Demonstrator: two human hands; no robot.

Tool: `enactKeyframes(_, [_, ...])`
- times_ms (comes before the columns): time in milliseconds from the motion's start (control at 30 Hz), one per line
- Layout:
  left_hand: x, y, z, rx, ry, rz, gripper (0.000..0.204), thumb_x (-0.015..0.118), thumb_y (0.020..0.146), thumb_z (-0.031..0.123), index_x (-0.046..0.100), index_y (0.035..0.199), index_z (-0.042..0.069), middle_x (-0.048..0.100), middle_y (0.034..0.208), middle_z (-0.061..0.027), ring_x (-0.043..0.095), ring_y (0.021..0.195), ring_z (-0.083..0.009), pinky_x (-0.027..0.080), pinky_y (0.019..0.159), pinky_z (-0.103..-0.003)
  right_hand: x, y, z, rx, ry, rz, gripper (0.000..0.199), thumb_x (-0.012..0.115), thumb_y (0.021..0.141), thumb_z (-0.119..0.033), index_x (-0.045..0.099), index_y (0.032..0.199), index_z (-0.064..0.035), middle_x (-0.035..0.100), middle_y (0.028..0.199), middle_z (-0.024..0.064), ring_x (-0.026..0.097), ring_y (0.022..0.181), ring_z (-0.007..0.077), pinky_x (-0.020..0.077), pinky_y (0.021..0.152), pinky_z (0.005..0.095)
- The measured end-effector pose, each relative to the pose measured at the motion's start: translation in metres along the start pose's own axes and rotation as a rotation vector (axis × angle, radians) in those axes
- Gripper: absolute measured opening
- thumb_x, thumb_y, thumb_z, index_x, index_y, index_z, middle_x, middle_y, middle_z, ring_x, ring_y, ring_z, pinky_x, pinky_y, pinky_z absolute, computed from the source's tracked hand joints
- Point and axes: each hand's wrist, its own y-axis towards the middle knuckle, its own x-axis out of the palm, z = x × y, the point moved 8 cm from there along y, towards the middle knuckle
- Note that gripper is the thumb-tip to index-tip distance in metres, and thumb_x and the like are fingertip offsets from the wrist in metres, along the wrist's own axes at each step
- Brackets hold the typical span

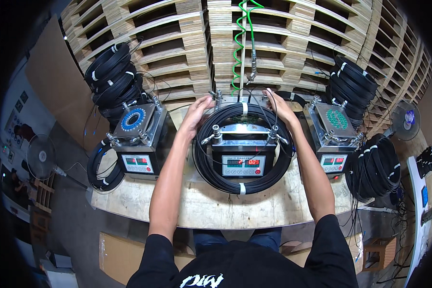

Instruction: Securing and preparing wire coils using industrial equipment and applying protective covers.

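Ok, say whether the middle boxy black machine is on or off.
On: the boxy black machine has lit red digits on its white panel.

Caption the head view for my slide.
Left hand and right hand flank the middle benchtop machine, its lit display framed by a black cable coil, before stacked wooden pallets.

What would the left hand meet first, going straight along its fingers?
Probably the silver metal clamp at the rear left corner of the middle black-and-silver boxy machine; depth from the left hand is unclear.

Wd bench (261, 211) | L mach. (136, 164) | ctr mach. (243, 165) | R mach. (333, 162) | blk coil (97, 169), L end
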Motion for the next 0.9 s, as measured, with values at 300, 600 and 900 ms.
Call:
enactKeyframes(300, [0.005,-0.010,0.064,-0.053,0.363,0.044,0.083,0.044,0.093,0.074,0.055,0.137,0.005,0.065,0.111,-0.0144,0.064,0.075,-0.0185,0.055,0.066,-0.032,-0.010,-0.020,-0.010,0.046,-0.061,0.150,0.058,0.041,0.106,-0.050,0.060,0.125,0.0016,0.065,0.096,0.0092,0.059,0.080,0.0168,0.0478,0.076,0.0308])
enactKeyframes(600, [0.016,-0.007,0.009,0.090,0.283,0.158,0.070,0.039,0.103,0.059,0.062,0.127,-0.003,0.065,0.123,-0.0142,0.062,0.104,-0.0205,0.045,0.095,-0.032,-0.005,-0.025,-0.018,0.092,-0.021,0.121,0.066,0.037,0.105,-0.056,0.061,0.122,0.0026,0.063,0.095,0.0093,0.058,0.081,0.0169,0.0466,0.080,0.0310])
enactKeyframes(900, [0.015,-0.013,0.014,0.086,0.347,0.163,0.075,0.037,0.102,0.064,0.066,0.125,-0.001,0.069,0.111,-0.0157,0.063,0.100,-0.0199,0.046,0.093,-0.032,-0.007,-0.028,-0.038,-0.042,0.030,0.208,0.063,0.036,0.106,-0.052,0.063,0.116,0.0050,0.067,0.095,0.0207,0.063,0.090,0.0326,0.0475,0.084,0.0414])
